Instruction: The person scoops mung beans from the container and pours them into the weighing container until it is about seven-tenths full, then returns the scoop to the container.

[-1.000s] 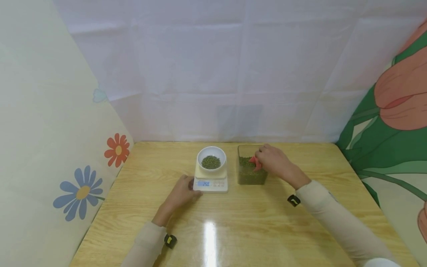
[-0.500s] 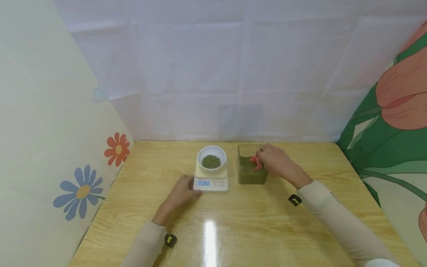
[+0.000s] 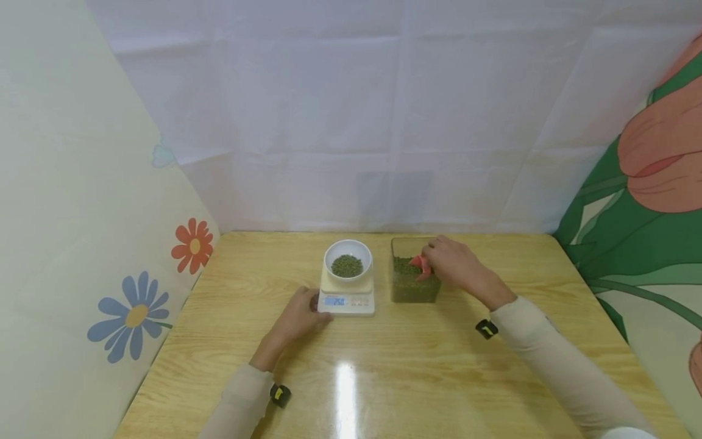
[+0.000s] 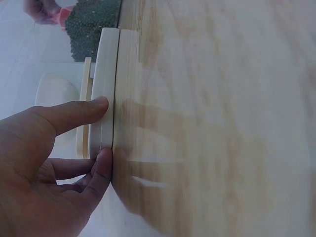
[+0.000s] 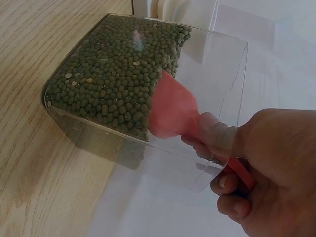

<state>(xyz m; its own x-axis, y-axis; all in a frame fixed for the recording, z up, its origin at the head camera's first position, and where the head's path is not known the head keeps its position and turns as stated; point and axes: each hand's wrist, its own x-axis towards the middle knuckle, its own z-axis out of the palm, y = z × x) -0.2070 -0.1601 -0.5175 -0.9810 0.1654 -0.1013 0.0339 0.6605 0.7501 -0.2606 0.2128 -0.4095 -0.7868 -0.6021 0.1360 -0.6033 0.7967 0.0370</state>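
A white kitchen scale [image 3: 347,305] with a lit display stands mid-table, bearing a white bowl [image 3: 358,249] with a small heap of green mung beans [image 3: 347,266]. My left hand [image 3: 298,314] holds the scale's near left corner, thumb on the front face and fingers at the side, as the left wrist view shows. To the right stands a clear square container [image 3: 412,292] partly filled with mung beans [image 5: 111,74]. My right hand [image 5: 276,163] grips the handle of a red scoop [image 5: 173,108] inside the container, its blade tip dipping into the beans.
The wooden table [image 3: 411,378] ends at a white cloth backdrop [image 3: 307,122]. Flower-patterned panels [image 3: 137,305] flank it on both sides. Scale and container stand side by side with a narrow gap between them.
Almost nothing differs. My right hand and forearm have shifted very slightly to the right, with the scoop still in the container. The left hand stays on the scale.
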